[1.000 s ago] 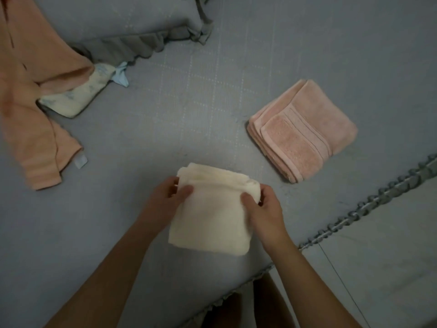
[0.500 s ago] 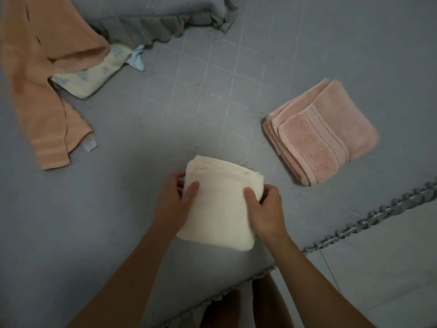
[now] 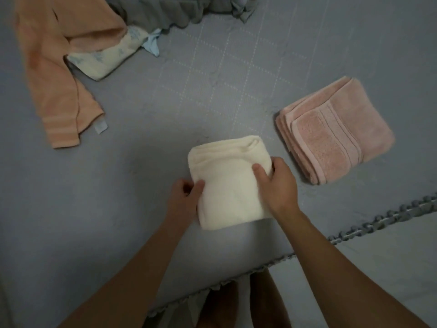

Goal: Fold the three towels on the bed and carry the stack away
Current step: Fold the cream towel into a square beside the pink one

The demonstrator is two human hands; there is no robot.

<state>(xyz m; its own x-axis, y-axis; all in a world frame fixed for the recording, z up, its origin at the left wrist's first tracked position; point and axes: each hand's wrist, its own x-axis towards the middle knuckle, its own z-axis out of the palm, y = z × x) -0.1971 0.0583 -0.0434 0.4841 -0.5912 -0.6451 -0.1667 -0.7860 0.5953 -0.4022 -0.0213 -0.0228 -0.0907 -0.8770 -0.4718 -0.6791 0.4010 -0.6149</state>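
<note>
A folded cream towel (image 3: pixel 228 185) is held just above the grey bed (image 3: pixel 118 209) near its front edge. My left hand (image 3: pixel 183 197) grips its left side with the thumb on top. My right hand (image 3: pixel 277 185) grips its right side the same way. To the right lies a folded pink towel (image 3: pixel 338 131), flat on the bed and apart from the cream one. An unfolded orange towel (image 3: pixel 54 74) sprawls at the far left.
A pale patterned cloth (image 3: pixel 104 60) lies partly under the orange towel. A grey ruffled pillow (image 3: pixel 179 10) sits at the top. The bed's ruffled edge (image 3: pixel 378 221) runs diagonally at lower right, with floor (image 3: pixel 378 268) beyond. My legs show below the edge.
Both hands have shifted the cream towel to the right, nearer the pink towel. My left hand now grips lower on its left side. The view has tilted, so everything sits lower in frame.
</note>
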